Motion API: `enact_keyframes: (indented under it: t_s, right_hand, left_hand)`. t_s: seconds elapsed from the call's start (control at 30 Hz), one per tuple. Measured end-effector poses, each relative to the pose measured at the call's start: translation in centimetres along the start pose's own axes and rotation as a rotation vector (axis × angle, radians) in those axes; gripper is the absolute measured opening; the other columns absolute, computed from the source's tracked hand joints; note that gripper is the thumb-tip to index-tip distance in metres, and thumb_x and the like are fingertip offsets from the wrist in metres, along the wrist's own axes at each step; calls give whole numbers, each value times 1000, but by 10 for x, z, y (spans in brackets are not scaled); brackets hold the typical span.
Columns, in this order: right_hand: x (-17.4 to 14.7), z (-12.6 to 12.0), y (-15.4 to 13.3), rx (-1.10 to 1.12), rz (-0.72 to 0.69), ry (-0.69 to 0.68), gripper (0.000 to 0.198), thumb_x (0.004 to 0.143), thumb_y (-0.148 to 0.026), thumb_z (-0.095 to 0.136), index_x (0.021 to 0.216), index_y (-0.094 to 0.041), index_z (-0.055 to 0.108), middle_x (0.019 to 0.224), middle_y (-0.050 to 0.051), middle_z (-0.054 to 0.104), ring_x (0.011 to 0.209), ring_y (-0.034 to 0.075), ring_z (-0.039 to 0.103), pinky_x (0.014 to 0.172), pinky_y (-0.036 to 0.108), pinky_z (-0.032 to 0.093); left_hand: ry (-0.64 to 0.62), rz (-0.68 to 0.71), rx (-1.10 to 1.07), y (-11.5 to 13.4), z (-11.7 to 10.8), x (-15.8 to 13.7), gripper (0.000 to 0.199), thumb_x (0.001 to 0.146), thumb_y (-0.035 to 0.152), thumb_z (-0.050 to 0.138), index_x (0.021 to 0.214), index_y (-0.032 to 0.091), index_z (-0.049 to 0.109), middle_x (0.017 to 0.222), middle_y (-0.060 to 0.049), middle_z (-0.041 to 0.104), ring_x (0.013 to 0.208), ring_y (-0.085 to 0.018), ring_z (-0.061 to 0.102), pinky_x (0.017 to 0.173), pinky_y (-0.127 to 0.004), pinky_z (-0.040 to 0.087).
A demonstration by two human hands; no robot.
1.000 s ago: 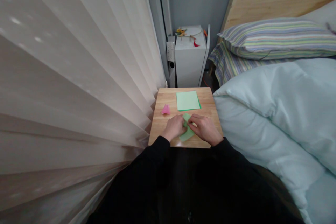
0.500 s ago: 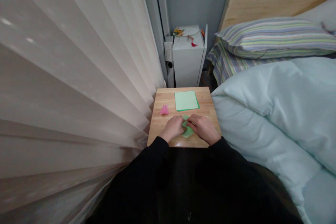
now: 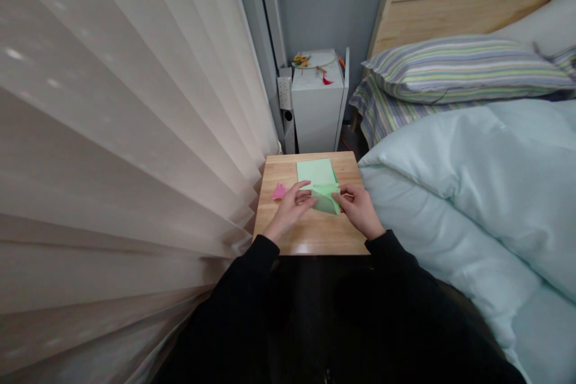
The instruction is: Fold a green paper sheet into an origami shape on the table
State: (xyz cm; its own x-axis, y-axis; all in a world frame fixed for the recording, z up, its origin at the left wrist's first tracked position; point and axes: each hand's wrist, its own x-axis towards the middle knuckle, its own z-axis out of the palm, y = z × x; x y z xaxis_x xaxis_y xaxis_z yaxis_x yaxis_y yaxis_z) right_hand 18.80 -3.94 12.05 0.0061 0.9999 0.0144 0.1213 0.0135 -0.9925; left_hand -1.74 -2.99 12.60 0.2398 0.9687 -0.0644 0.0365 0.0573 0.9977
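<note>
No writing, label or number can be read anywhere; the green paper (image 3: pixel 324 198) looks blank, though small and blurred.

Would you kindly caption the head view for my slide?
Both hands, left hand and right hand, hold a folded green paper above a small wooden table.
</note>
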Motion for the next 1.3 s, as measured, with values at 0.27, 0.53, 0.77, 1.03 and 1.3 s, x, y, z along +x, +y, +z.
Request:
enact_keyframes:
  t_s: [0.27, 0.53, 0.77, 1.03, 1.3]
  right_hand:
    - [-2, 4, -2, 66, 27, 70, 41, 79, -58, 70, 88, -18, 63, 72, 0, 63, 48, 10, 53, 43, 24, 39]
    - [-3, 7, 0, 46, 6, 34, 46, 74, -61, 76, 86, -18, 63, 70, -2, 60, 49, 10, 50, 45, 25, 37]
    - [-1, 8, 2, 157, 80, 77, 46, 66, -62, 80, 73, -21, 59, 55, -5, 50, 47, 11, 45, 44, 25, 33]
    - [0, 7, 3, 189, 88, 108, 45, 67, -60, 82, 73, -20, 62, 54, -6, 49, 48, 11, 45, 45, 25, 34]
    - [-2, 12, 4, 187, 79, -46, 43, 67, -57, 83, 70, -19, 61, 53, -5, 53, 47, 10, 45, 45, 23, 33]
  left_hand:
    - [36, -34, 92, -6, 0, 7, 29, 78, 36, 77, 94, 14, 67, 85, -5, 72, 73, -14, 65, 60, -22, 51]
    - [31, -27, 97, 1, 0, 6, 33, 71, 43, 81, 78, 15, 65, 71, -2, 67, 67, -14, 63, 63, -26, 53]
    - [100, -31, 139, 4, 1, 5, 33, 70, 42, 83, 68, 17, 62, 64, 0, 63, 64, -15, 61, 63, -28, 51]
    - [49, -26, 193, 7, 0, 3, 37, 73, 44, 80, 64, 17, 56, 55, 5, 49, 53, -9, 48, 53, -22, 42]
    - [8, -46, 110, 7, 9, -3, 42, 84, 57, 68, 81, 17, 58, 65, 4, 51, 56, -11, 53, 45, -22, 49]
